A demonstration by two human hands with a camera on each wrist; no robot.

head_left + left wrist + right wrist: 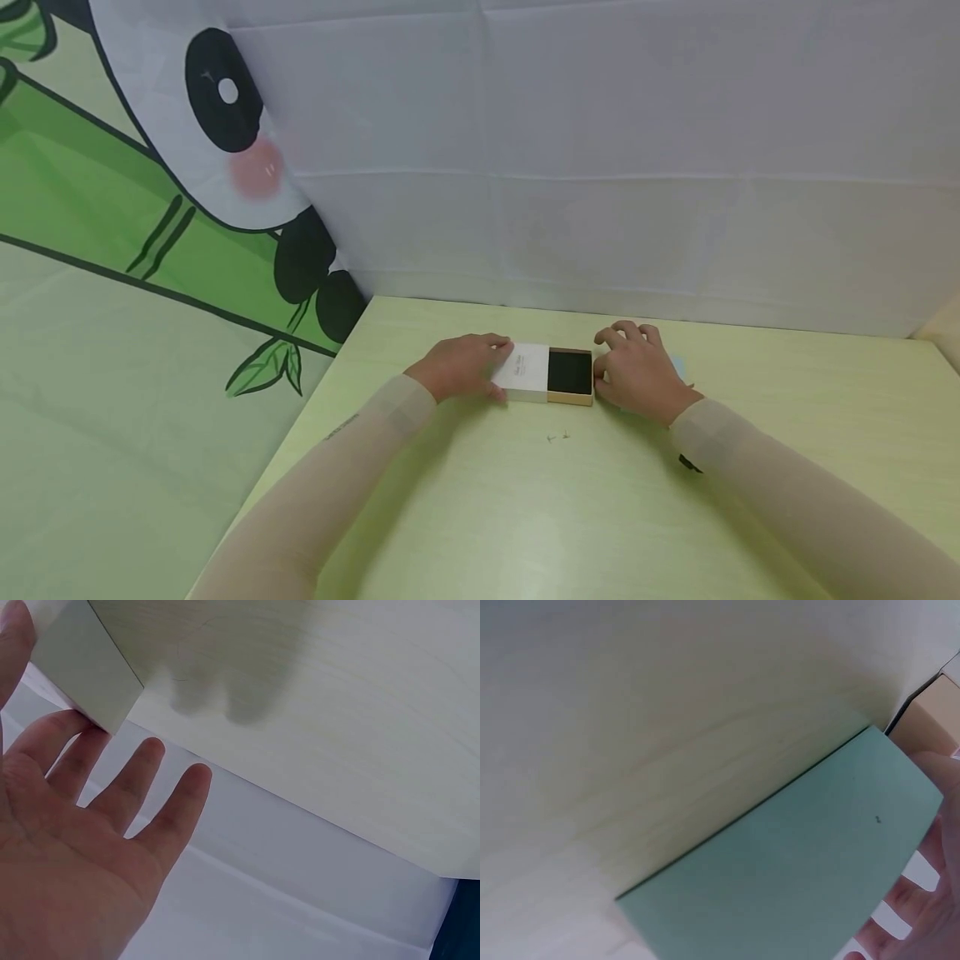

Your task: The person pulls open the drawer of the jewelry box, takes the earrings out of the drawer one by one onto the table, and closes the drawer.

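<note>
A white sleeve box [528, 367] with small print lies on the table, its tan tray [571, 399] slid partly out to the right, showing a black inside. My left hand [467, 367] holds the sleeve's left end between thumb and fingers; in the left wrist view two fingers spread away from the box [86, 664]. At the tray's outer end is my right hand [637, 372], its thumb side touching there while other fingers are raised and bent. Beneath that hand lies a pale blue-green flat piece [795, 847], mostly hidden in the head view.
Two tiny thin items [558, 437], too small to identify, lie on the pale wooden table [525, 517] in front of the box. A white cloth [600, 167] hangs along the table's back edge. A printed panda cloth [187, 192] hangs at the left.
</note>
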